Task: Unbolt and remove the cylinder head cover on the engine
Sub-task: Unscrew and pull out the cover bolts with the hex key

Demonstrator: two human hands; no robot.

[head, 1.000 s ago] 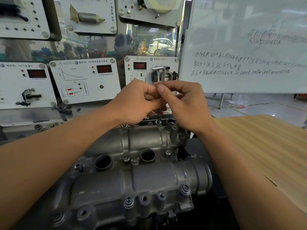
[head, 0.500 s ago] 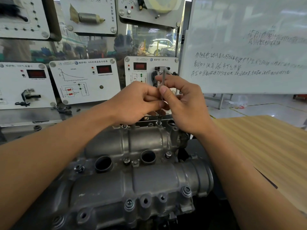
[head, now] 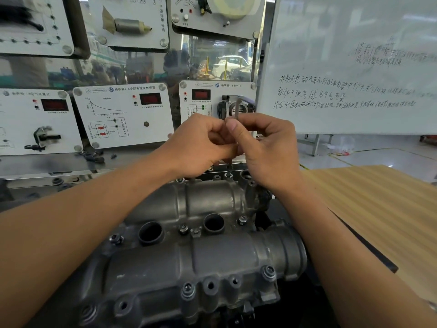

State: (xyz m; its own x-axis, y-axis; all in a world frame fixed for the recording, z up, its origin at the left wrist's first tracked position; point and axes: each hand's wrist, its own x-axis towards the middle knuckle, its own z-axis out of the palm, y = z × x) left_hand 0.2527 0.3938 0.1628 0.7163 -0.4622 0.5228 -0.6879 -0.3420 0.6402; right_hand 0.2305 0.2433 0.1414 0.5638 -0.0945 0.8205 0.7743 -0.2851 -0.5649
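A hex key (head: 237,109) is held upright, pinched between the curled fingers of the left hand (head: 201,145) and the right hand (head: 266,150). Its tip is seated on a bolt (head: 229,175) at the far edge of the cylinder head cover (head: 189,268), which is located directly below both hands.

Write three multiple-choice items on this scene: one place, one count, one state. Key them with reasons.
1. The hex key has its tip on the engine cover at its: A near edge; B far edge; C middle.
2. Count of red number displays behind the cover: A one; B two; C three.
3. The key is pinched by: A both hands; B one hand; C neither.
1 B: its shaft drops onto a bolt there. 2 C: three sit side by side. 3 A: left hand and right hand both curl round it.
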